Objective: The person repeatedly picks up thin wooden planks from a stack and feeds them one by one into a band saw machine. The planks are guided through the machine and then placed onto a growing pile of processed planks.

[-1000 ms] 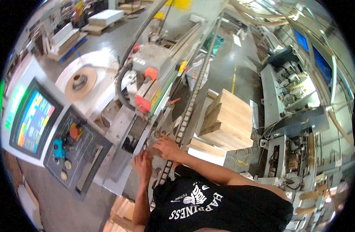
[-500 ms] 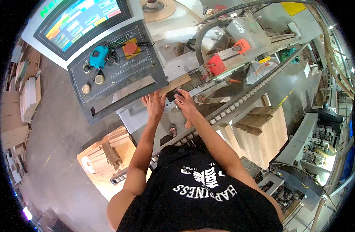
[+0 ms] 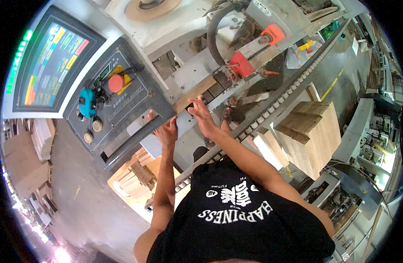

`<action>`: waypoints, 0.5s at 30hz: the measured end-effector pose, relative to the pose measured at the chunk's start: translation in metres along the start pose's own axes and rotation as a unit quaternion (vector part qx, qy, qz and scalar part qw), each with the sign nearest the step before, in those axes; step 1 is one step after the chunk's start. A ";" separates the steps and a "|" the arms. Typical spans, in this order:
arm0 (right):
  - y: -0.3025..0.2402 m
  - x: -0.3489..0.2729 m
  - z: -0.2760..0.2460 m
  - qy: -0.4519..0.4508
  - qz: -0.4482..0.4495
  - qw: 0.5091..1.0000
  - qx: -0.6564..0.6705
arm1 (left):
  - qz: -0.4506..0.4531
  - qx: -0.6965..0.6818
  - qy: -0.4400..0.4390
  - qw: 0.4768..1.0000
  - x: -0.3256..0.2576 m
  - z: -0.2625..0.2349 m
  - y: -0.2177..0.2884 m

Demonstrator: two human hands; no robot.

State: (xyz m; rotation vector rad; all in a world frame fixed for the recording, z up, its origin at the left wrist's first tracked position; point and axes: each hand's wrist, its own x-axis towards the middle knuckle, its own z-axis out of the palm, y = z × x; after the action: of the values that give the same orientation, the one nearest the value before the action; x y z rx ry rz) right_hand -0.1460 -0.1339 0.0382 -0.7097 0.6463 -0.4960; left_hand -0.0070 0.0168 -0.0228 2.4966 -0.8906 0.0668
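A narrow wooden strip lies on the metal bed of an edge-banding machine, its near end running beside the control panel. My right hand reaches to the near side of the strip, fingers stretched forward and slightly apart; whether the fingertips touch the wood, I cannot tell. My left hand is at the lower right corner of the dark control panel, thumb and fingers spread, with nothing visible in it. Part of the left fingers is hidden by the panel's edge.
A lit touchscreen, a red stop button and a teal device sit at the left. Ahead is a red block on the machine. A roller rail crosses before me. Stacked wooden boards stand at right.
The view has turned, so the panel stands farther left and more tilted. My left hand has drawn back from the strip toward the panel's corner; my right hand stays by the strip.
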 end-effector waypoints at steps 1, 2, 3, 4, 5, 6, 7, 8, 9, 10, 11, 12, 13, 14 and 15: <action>-0.005 0.000 -0.001 0.006 0.002 1.000 0.001 | -0.010 -0.024 0.009 1.000 0.001 0.004 0.005; -0.009 0.001 -0.002 0.011 0.005 1.000 0.003 | -0.020 -0.048 0.017 0.998 0.002 0.007 0.008; -0.013 0.004 -0.007 0.006 -0.002 1.000 -0.005 | -0.010 -0.024 -0.018 1.000 0.006 0.009 0.009; -0.016 0.006 -0.012 0.000 -0.009 1.000 -0.012 | -0.012 -0.014 -0.018 1.000 0.007 0.012 0.011; -0.018 0.008 -0.017 -0.006 -0.015 1.000 -0.019 | -0.014 -0.003 -0.019 1.000 0.004 0.015 0.016; -0.021 0.011 -0.025 -0.003 -0.020 1.000 -0.017 | -0.012 0.002 -0.021 1.000 0.007 0.017 0.030; -0.024 0.014 -0.033 -0.003 -0.025 1.000 -0.015 | 0.022 -0.042 -0.012 0.999 0.014 0.011 0.047; -0.026 0.017 -0.039 -0.003 -0.030 0.999 -0.013 | 0.016 -0.074 -0.028 0.997 0.017 0.010 0.057; -0.027 0.021 -0.046 0.003 -0.046 0.999 -0.011 | 0.012 -0.105 -0.042 0.993 0.022 0.008 0.066; -0.029 0.025 -0.050 0.002 -0.046 0.999 -0.029 | 0.029 -0.107 -0.031 0.993 0.026 0.010 0.075; -0.030 0.024 -0.052 0.002 -0.047 0.998 -0.046 | 0.044 -0.105 -0.021 0.993 0.028 0.007 0.082; -0.035 0.025 -0.059 0.007 -0.055 0.996 -0.067 | 0.057 -0.115 -0.014 0.992 0.031 0.009 0.089; -0.040 0.026 -0.059 0.004 -0.063 0.996 -0.060 | 0.068 -0.126 -0.003 0.990 0.034 0.010 0.093; -0.046 0.028 -0.061 0.005 -0.072 0.996 -0.054 | 0.085 -0.141 0.004 0.986 0.037 0.013 0.100; -0.051 0.031 -0.065 0.006 -0.080 0.996 -0.048 | 0.099 -0.104 0.003 0.990 0.040 0.013 0.111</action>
State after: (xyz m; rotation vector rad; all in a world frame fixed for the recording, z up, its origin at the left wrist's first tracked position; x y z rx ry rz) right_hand -0.1792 -0.2144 0.0260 -0.8545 0.6300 -0.6208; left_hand -0.0446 -0.0868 0.0217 2.2094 -1.0842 0.0436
